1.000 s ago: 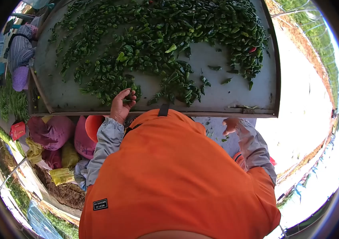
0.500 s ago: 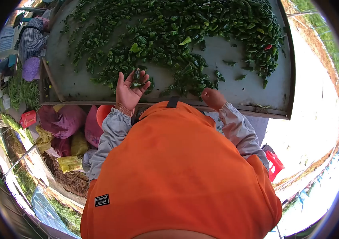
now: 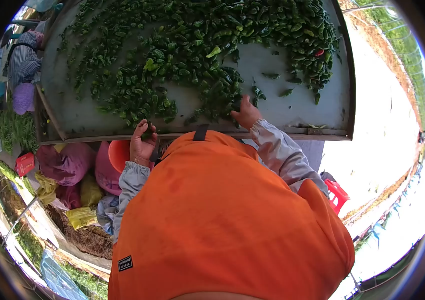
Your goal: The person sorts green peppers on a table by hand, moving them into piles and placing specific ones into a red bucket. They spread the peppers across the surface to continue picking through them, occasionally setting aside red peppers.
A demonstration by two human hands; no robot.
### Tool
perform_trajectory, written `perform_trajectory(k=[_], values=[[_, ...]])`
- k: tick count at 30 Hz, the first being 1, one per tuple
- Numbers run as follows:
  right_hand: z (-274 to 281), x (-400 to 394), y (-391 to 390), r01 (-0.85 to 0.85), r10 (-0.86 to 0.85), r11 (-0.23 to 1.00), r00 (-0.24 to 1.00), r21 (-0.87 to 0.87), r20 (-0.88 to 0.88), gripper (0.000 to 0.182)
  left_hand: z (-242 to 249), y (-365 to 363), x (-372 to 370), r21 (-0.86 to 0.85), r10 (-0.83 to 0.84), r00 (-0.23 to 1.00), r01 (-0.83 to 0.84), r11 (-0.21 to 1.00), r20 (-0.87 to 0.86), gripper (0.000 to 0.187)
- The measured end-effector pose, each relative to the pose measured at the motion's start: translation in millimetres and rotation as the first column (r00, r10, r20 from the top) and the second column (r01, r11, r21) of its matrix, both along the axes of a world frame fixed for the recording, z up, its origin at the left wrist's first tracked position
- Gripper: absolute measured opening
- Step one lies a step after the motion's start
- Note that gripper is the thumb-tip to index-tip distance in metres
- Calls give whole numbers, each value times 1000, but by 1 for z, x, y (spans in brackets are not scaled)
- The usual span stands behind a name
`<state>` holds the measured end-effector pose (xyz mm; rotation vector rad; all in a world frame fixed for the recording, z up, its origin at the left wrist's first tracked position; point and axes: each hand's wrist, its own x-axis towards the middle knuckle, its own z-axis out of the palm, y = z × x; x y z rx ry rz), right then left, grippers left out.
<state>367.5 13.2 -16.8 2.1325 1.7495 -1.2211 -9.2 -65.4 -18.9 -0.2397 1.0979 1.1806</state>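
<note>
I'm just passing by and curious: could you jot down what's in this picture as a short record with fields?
Setting: outdoors, sunlit
Work surface: large grey sorting table with raised edges
On it: heap of green peppers, one red pepper
Left hand: closed around a green pepper at the table's near edge
Right hand: reaching into the peppers, touching them
Below the table: orange bucket, coloured bags

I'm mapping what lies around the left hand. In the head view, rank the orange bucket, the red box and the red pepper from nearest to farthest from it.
From the left hand:
1. Orange bucket, right beside it, below the table edge.
2. Red box, far out on the left side.
3. Red pepper, across the table, upper right.
</note>
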Motion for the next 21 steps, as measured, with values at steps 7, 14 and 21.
perform_trajectory(k=[7,14,21], values=[[-80,-127,85,109,-51,989,888,102,-458,84,4,4,21,-64,-89,996,90,994,16,13],[-33,-130,144,52,174,927,818,372,-548,43,15,-8,13,-65,-21,1000,22,998,21,6],[9,-42,291,-361,261,810,928,462,266,47,4,-28,-2,-48,19,1000,-20,999,-11,15]])
